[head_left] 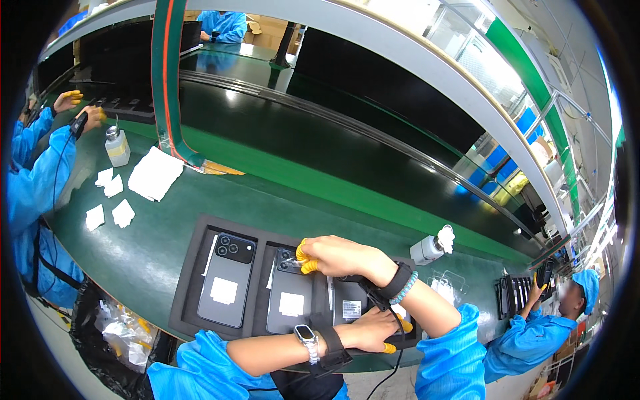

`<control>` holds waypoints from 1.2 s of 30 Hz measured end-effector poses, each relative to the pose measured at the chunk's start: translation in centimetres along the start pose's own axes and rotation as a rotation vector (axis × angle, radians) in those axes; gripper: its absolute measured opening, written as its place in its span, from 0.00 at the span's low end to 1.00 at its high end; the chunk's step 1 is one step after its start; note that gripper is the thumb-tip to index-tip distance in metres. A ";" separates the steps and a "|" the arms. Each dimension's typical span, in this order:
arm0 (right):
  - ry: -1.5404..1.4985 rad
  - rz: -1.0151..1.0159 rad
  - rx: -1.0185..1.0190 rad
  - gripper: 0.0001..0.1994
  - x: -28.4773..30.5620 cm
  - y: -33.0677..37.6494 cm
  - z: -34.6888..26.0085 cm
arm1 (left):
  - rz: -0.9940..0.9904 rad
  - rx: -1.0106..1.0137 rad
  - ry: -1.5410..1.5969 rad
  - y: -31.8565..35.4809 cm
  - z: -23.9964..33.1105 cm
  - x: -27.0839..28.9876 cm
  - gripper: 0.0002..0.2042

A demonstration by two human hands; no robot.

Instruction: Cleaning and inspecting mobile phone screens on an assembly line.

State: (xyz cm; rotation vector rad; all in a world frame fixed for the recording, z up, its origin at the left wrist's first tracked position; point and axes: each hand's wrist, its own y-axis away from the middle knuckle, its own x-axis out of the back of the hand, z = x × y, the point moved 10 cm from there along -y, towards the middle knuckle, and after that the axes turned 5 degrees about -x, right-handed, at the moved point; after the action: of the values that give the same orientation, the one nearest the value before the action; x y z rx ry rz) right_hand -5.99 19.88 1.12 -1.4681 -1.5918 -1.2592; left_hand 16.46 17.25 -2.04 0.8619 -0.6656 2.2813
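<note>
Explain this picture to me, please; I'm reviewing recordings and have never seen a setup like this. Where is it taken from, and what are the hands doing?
There is no robot here: these are a person's own two hands. The single picture comes from a wide fisheye camera on their head, looking down, so straight edges bend.

On the green bench lies a dark tray with phones in it. The right hand has yellow-covered fingertips at the camera end of the second phone from the left. The left hand is over the tray's right end. Whether either grip holds something is unclear.

Farther left lie a white cloth stack and a bottle. Other people in blue work nearby.
</note>
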 end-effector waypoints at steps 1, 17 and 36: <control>-0.018 -0.036 -0.023 0.11 0.0 0.2 -0.6 | 0.029 -0.014 -0.001 0.1 0.0 -0.1 0.35; -0.172 -0.082 -0.090 0.08 -0.2 -0.3 1.1 | 0.021 -0.009 -0.014 -0.7 -0.8 -0.7 0.33; 0.010 0.151 0.044 0.11 -0.2 1.7 -0.2 | 0.115 -0.059 0.006 0.2 0.7 1.2 0.30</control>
State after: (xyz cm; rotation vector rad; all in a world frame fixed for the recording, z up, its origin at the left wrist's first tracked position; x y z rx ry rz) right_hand -4.32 19.47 1.35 -1.5217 -1.4632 -1.1378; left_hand 15.91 17.11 -0.76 0.8070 -0.7944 2.3523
